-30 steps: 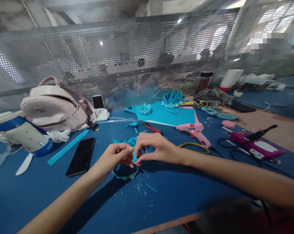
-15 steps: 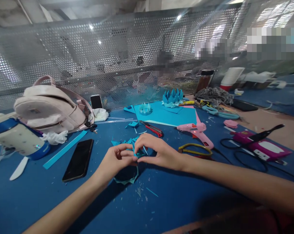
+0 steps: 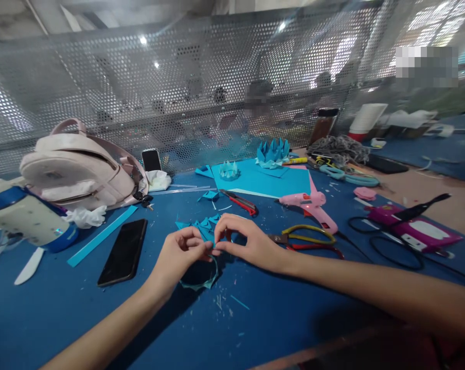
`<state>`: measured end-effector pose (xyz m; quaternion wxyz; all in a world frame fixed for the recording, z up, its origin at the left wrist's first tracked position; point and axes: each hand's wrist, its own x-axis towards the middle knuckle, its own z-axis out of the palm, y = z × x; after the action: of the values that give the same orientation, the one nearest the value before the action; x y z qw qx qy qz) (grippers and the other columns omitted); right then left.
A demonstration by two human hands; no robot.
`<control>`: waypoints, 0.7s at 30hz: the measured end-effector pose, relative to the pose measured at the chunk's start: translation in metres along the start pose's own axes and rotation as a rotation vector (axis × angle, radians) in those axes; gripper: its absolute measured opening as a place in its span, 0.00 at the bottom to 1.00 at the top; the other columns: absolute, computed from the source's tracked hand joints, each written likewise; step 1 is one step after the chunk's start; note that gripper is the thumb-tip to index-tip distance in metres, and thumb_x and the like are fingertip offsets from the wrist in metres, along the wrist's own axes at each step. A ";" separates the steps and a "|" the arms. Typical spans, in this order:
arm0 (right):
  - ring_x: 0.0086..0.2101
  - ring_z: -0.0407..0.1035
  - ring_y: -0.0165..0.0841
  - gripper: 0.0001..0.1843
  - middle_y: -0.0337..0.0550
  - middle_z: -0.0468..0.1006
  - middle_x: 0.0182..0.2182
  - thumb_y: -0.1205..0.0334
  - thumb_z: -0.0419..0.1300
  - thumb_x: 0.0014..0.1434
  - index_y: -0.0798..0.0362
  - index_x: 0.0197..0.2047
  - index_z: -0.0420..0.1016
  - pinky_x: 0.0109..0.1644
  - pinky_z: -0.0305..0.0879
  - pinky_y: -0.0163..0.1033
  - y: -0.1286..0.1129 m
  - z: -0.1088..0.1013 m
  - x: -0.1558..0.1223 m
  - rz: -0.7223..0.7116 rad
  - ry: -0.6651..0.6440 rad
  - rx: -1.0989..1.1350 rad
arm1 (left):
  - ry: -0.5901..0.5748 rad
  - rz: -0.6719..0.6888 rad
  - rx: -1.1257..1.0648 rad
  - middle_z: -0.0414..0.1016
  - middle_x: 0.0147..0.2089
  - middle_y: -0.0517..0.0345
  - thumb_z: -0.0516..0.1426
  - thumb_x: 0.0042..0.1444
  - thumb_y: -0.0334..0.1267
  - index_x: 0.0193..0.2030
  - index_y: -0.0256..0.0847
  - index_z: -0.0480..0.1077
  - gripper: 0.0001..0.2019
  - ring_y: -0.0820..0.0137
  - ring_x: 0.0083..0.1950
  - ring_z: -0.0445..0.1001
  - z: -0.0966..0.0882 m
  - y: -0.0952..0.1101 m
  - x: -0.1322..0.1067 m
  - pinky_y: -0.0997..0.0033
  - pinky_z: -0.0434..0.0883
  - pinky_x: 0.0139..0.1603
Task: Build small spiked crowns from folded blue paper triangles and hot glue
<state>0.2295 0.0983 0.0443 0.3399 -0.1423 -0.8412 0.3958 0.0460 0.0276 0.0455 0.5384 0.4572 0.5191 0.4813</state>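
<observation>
My left hand (image 3: 183, 252) and my right hand (image 3: 251, 242) meet over the table, each with thumb and fingertips pinched together. Whatever lies between the fingertips is too small and covered to make out. Just below them a pale teal paper ring with a pointed edge (image 3: 208, 283) rests on the table, partly behind my left fingers. Folded blue paper pieces (image 3: 203, 226) lie right behind my hands. Beyond those are a small folded blue piece (image 3: 210, 196) and a red utility knife (image 3: 242, 202). Yellow-and-red-handled scissors (image 3: 309, 235) lie beside my right wrist.
A pink glue gun (image 3: 310, 204) lies to the right, near a magenta packet (image 3: 413, 229) and black cable. Further back are a blue paper crown (image 3: 273, 152) and blue sheet (image 3: 248, 181). Leftward are a phone (image 3: 123, 252), blue strip (image 3: 103, 236), tumbler (image 3: 30, 218) and bag (image 3: 78, 169).
My fingertips have drawn closer together, and the blue folded paper seen between them earlier is now hidden or behind them. More of the scissors shows beside my right wrist.
</observation>
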 end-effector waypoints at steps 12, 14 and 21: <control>0.31 0.67 0.28 0.06 0.35 0.74 0.32 0.67 0.65 0.58 0.53 0.36 0.70 0.36 0.63 0.34 -0.009 -0.004 0.004 0.136 -0.026 -0.044 | 0.031 0.213 0.460 0.73 0.22 0.61 0.65 0.49 0.40 0.28 0.38 0.79 0.08 0.76 0.21 0.64 -0.008 0.010 -0.001 0.77 0.57 0.22; 0.34 0.69 0.28 0.05 0.37 0.76 0.36 0.66 0.64 0.60 0.52 0.39 0.72 0.37 0.64 0.33 -0.019 -0.007 -0.001 0.128 -0.043 -0.071 | 0.031 0.198 0.408 0.70 0.18 0.62 0.66 0.48 0.41 0.26 0.38 0.78 0.08 0.76 0.19 0.62 -0.008 0.012 0.000 0.77 0.56 0.21; 0.29 0.68 0.34 0.19 0.40 0.76 0.28 0.45 0.54 0.64 0.50 0.29 0.72 0.33 0.61 0.37 -0.035 -0.068 -0.065 0.346 0.151 -0.500 | 0.024 0.036 0.204 0.75 0.19 0.58 0.67 0.48 0.44 0.29 0.36 0.77 0.12 0.79 0.15 0.61 -0.017 0.014 0.002 0.79 0.58 0.17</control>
<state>0.3242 0.0811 0.0719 0.2834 -0.3915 -0.8482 0.2167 0.0287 0.0308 0.0582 0.4740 0.5130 0.5638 0.4409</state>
